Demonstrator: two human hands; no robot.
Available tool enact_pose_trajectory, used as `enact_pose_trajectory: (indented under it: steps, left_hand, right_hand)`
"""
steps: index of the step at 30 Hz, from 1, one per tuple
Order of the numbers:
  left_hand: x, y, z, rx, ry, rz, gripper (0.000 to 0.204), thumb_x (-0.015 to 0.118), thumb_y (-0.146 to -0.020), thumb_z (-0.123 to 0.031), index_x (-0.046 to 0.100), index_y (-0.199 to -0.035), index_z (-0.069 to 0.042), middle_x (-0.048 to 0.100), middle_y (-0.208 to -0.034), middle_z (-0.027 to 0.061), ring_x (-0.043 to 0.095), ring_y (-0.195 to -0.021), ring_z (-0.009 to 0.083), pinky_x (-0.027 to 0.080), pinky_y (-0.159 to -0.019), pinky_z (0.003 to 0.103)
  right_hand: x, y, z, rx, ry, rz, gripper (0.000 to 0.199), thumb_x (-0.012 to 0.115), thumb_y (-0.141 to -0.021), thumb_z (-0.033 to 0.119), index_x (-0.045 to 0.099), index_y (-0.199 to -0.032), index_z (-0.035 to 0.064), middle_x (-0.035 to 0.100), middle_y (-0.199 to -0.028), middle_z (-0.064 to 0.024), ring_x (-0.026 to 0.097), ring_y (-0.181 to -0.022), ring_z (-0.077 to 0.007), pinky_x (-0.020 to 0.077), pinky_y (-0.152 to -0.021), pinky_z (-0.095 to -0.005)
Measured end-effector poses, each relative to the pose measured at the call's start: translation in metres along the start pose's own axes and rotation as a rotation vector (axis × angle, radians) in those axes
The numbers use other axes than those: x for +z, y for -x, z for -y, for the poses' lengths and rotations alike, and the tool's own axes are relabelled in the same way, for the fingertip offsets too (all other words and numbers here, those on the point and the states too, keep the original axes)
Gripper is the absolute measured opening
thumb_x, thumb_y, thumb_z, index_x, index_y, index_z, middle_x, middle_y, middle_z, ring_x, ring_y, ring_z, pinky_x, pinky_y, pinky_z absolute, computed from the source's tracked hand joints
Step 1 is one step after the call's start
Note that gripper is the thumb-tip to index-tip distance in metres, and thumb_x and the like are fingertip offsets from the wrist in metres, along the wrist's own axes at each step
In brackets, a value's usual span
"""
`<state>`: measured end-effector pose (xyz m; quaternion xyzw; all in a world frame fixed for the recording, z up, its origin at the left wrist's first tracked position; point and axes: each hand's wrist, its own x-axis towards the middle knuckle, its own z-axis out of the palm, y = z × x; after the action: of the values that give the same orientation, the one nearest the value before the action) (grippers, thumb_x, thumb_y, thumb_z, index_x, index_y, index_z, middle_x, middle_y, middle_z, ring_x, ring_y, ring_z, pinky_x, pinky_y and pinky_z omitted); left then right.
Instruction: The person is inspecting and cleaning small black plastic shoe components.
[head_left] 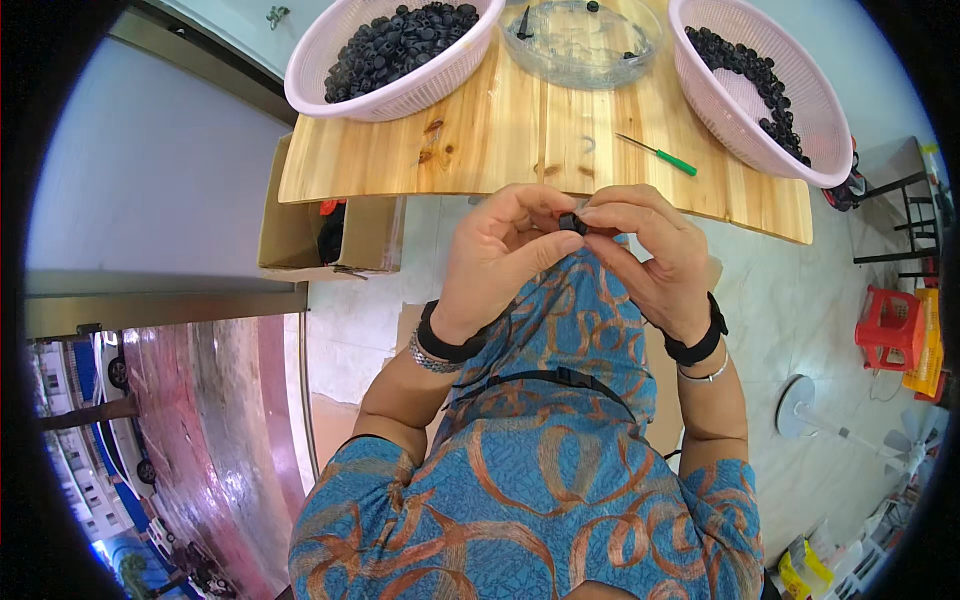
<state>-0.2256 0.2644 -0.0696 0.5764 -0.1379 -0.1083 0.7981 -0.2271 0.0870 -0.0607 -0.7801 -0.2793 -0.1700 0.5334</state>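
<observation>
Item: small black part point(571, 222), pinched between both hands just in front of the near edge of the desk point(500, 150), above the lap.

Left hand point(500, 255): fingers closed narrowly on the part from the left, thumb under, forefinger over. Black band at the wrist with a metal bracelet beside it.

Right hand point(650, 255): fingers likewise closed on the same part from the right, fingertips meeting those of the left. The two-handed pinch held the piece steady at chest height, apparently so that it could be pressed or turned; the fingers hid its exact shape. Black band and thin bangle at the wrist.

Near surroundings: blue patterned garment with orange swirls filled the lower view. A brown cardboard box point(330, 235) stood on the floor under the left corner of the desk, with red and dark contents showing.

On the desk, nearest first: a thin tool with a green handle point(660, 155), lying loose and apart from the hands, to the right of centre. Beyond it, a clear round dish point(582, 42) holding a few black bits. Left, a pink perforated basket point(395, 55) heaped with black parts; right, a second pink basket point(765, 85), with parts along its far wall only.

Further right, on the floor: red stool point(888, 328), white fan point(800, 408).

Obstructions: none between the hands and the baskets.
</observation>
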Motion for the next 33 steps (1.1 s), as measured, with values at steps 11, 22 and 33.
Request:
enact_pose_trajectory:
  steps: [11, 22, 33]
  left_hand:
    - [0.018, 0.016, 0.015, 0.218, -0.131, -0.079, 0.023, 0.062, -0.078, 0.003, 0.056, -0.100, 0.002, 0.060, -0.096, 0.0072, 0.057, -0.086, 0.0112, 0.047, -0.077, 0.022]
    - [0.036, 0.009, 0.031, 0.062, 0.374, -0.152, 0.021, 0.058, -0.081, 0.004, 0.054, -0.102, 0.002, 0.060, -0.098, 0.0092, 0.059, -0.089, 0.0142, 0.050, -0.078, 0.025]
    - [0.037, 0.006, 0.013, -0.016, 0.264, -0.082, 0.025, 0.058, -0.081, 0.004, 0.052, -0.104, 0.001, 0.059, -0.101, 0.0106, 0.059, -0.088, 0.0140, 0.049, -0.078, 0.025]
  right_hand:
    - [0.018, 0.024, -0.001, -0.199, 0.194, -0.270, 0.029, 0.067, -0.064, -0.006, 0.058, -0.090, 0.0019, 0.060, -0.089, -0.0117, 0.060, -0.073, -0.0230, 0.0487, -0.061, -0.0278]
    - [0.009, 0.025, -0.006, -0.203, 0.151, -0.352, 0.028, 0.070, -0.065, -0.005, 0.057, -0.090, 0.0004, 0.061, -0.087, -0.0128, 0.061, -0.074, -0.0215, 0.0498, -0.062, -0.0272]
    - [0.012, 0.047, -0.017, 0.316, -1.021, -0.417, 0.020, 0.056, -0.079, -0.008, 0.055, -0.099, -0.0022, 0.058, -0.103, -0.0143, 0.060, -0.081, -0.0157, 0.0516, -0.070, -0.0273]
